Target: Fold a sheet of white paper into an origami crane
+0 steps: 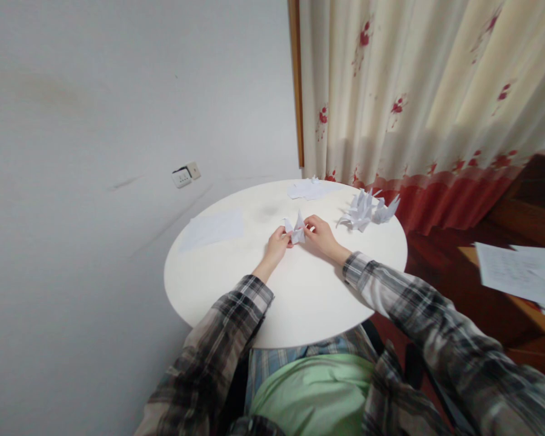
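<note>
Over the middle of the round white table [218, 272], a folded white paper crane [298, 235] is held between both hands. My left hand [279, 242] pinches it from the left side, fingers closed. From the right, the thumb and fingertips of my right hand [318, 232] grip its other side. Pointed paper flaps stick up between the hands. To the right of my right hand stands a cluster of similar folded paper cranes [361, 211], several of them crowded together.
White paper sheets [213, 229] lie at the table's left. More paper pieces [309, 189] rest at the far edge. A wall with a socket [181, 177] borders the left, a flowered curtain [390, 109] the back. Printed papers [513, 272] lie on wooden furniture at right.
</note>
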{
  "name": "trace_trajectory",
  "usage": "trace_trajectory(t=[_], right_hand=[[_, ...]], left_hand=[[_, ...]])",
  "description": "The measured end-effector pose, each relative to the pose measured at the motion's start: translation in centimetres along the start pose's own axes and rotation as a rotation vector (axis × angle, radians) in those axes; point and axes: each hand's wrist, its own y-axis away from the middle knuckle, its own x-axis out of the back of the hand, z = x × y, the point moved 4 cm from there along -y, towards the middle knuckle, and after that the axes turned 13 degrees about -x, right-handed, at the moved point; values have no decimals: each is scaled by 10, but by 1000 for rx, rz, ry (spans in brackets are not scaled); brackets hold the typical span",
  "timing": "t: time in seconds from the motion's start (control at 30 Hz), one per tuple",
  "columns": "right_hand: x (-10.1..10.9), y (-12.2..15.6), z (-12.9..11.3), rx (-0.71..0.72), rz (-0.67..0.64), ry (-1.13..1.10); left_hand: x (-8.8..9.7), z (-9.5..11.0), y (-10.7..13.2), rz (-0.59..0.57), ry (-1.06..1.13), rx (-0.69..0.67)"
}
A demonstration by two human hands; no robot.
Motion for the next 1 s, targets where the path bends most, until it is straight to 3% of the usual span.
trace_trajectory(t=[1.0], right_hand=[[2, 0, -2, -18, 4, -8]], left_hand=[[0, 4, 0, 20, -6, 10]])
